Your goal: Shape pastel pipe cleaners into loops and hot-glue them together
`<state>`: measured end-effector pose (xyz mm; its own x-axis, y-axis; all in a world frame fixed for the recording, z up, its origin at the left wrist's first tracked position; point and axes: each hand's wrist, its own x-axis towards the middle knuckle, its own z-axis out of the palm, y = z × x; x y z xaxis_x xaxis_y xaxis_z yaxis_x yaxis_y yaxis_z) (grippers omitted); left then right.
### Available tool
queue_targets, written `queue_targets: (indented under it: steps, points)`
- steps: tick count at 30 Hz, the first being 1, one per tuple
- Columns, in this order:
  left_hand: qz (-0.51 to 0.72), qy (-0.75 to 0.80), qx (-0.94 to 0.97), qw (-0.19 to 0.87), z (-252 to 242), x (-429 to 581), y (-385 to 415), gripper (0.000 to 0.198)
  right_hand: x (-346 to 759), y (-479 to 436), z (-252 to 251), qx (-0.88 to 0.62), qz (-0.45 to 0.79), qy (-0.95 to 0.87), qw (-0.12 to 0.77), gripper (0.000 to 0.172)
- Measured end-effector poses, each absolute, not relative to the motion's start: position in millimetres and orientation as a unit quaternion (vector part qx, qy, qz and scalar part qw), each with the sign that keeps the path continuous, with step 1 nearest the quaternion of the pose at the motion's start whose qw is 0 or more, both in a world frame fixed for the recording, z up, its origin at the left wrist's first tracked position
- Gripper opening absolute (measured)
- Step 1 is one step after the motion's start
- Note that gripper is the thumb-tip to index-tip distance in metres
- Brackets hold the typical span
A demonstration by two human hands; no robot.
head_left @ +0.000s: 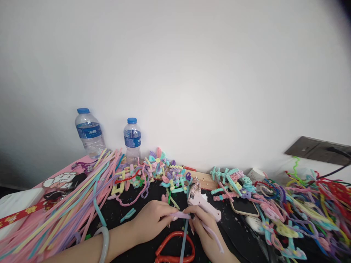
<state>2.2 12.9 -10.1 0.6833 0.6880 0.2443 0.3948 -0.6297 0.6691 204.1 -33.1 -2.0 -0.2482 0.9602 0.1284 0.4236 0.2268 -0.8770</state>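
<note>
A light purple pipe cleaner runs between my two hands over the black mat. My left hand, with a pale bangle on its wrist, pinches one part of it. The fingers of my right hand are closed on it too, and its tail hangs past that hand to the lower right. Just beyond my right hand lies a pale pink glue gun. Below the hands are red-handled scissors or pliers, partly out of frame, and a translucent bluish strip crosses them.
Long pastel pipe cleaners spread over the left side. Two water bottles stand by the wall. Twisted pipe-cleaner flowers lie at the back. To the right are a phone, a paper roll and a tangled colourful pile.
</note>
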Motion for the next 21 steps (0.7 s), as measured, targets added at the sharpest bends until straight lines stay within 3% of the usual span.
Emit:
queue_targets:
  steps: [21]
  points:
    - [0.241, 0.314, 0.87, 0.295, -8.0, 1.4, 11.8, 0.028, 204.3, -32.7, -1.5, -0.496, 0.38, -0.697, 0.351, 0.031]
